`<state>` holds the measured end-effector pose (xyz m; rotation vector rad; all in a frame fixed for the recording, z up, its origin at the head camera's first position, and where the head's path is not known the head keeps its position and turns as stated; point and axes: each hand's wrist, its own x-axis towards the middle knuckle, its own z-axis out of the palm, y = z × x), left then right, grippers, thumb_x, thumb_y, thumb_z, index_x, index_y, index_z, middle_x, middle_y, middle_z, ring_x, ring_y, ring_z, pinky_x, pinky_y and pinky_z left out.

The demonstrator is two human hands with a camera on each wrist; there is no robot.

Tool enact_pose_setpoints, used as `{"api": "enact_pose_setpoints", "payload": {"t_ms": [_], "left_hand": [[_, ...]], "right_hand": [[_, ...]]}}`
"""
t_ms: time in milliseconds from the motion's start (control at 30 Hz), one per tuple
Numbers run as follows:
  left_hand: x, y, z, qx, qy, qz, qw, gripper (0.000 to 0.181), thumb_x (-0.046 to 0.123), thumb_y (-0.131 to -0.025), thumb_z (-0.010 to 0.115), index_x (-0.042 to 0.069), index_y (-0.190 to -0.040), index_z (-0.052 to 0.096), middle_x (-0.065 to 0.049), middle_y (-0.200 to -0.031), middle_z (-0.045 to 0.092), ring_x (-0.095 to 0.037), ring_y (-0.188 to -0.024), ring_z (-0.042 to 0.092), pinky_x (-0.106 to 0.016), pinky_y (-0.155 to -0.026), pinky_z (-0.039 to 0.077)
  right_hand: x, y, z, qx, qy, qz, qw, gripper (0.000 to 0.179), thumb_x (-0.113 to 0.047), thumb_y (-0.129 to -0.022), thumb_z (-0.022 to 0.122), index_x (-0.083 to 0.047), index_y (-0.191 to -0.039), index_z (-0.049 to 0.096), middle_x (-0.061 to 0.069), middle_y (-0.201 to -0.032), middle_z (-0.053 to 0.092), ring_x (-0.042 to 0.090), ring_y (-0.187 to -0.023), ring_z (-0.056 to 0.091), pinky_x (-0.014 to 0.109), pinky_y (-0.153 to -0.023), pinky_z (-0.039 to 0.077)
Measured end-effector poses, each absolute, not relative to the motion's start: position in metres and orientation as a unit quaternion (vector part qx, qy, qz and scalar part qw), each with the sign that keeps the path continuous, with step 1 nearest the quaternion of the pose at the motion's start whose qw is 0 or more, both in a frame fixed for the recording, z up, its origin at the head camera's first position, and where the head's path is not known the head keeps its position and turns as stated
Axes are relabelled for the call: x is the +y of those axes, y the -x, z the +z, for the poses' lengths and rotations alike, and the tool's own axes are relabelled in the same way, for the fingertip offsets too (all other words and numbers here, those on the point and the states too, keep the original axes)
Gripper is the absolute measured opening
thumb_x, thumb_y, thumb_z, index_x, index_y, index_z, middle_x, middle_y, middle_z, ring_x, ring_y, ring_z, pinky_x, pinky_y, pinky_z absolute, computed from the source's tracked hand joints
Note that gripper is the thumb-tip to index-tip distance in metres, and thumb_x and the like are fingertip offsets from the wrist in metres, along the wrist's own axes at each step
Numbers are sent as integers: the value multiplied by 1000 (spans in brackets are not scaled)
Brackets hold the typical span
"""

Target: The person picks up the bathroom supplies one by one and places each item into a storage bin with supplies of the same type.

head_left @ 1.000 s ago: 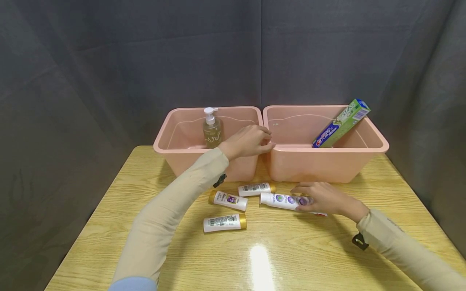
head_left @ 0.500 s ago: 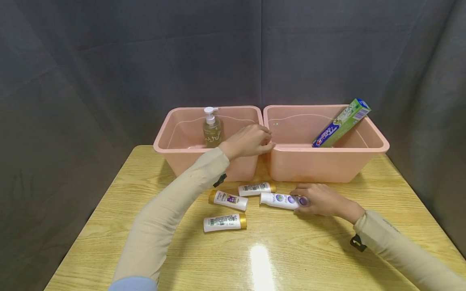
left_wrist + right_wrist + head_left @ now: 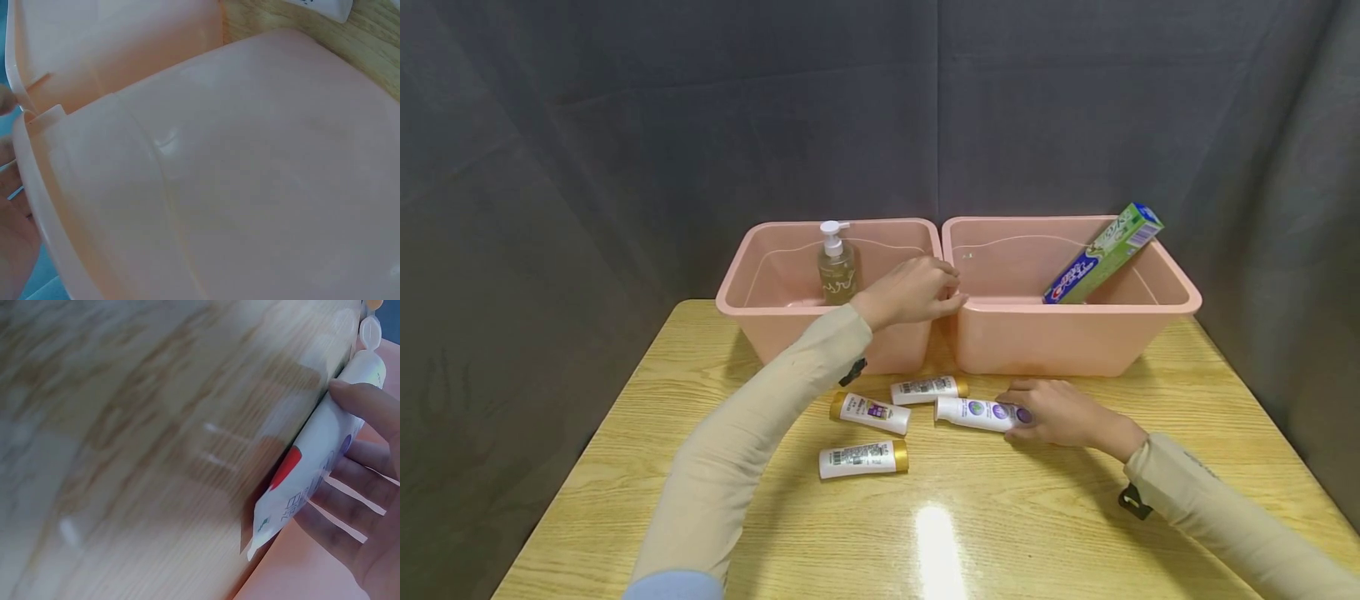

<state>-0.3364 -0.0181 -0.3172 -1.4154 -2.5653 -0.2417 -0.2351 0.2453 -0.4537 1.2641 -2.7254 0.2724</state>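
White tube (image 3: 973, 414): pinched by right hand (image 3: 1063, 414). Pink bins (image 3: 1045, 343): left hand (image 3: 912, 290) placed at rims; grip cannot be told.

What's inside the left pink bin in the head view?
A pump bottle stands in the bin. The left hand covers part of the interior and the front wall hides some floor, so anything there cannot be seen.

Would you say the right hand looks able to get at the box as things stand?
Probably yes, once the right hand releases the tube: the box sticks up out of the right bin, its top end uncovered.
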Motion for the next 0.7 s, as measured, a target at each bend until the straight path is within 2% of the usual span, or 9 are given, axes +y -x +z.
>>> {"api": "enact_pose_setpoints", "payload": {"t_ms": [333, 700], "left_hand": [[-17, 336, -318, -871, 475, -80, 97, 25, 23, -99, 57, 9, -81, 67, -3, -86, 65, -13, -73, 59, -24, -67, 50], [-17, 337, -317, -871, 475, -76, 99, 26, 23, -99, 56, 10, -79, 66, -2, -87, 65, -13, -75, 59, -25, -70, 50]], "right_hand": [[242, 233, -452, -904, -415, 87, 50, 43, -32, -79, 82, -6, -111, 72, -5, -88, 60, 3, -65, 47, 25, -55, 46], [241, 234, -452, -900, -422, 99, 52, 38, -28, -79, 83, -5, -108, 72, -3, -89, 63, 3, -65, 48, 21, -53, 43]]}}
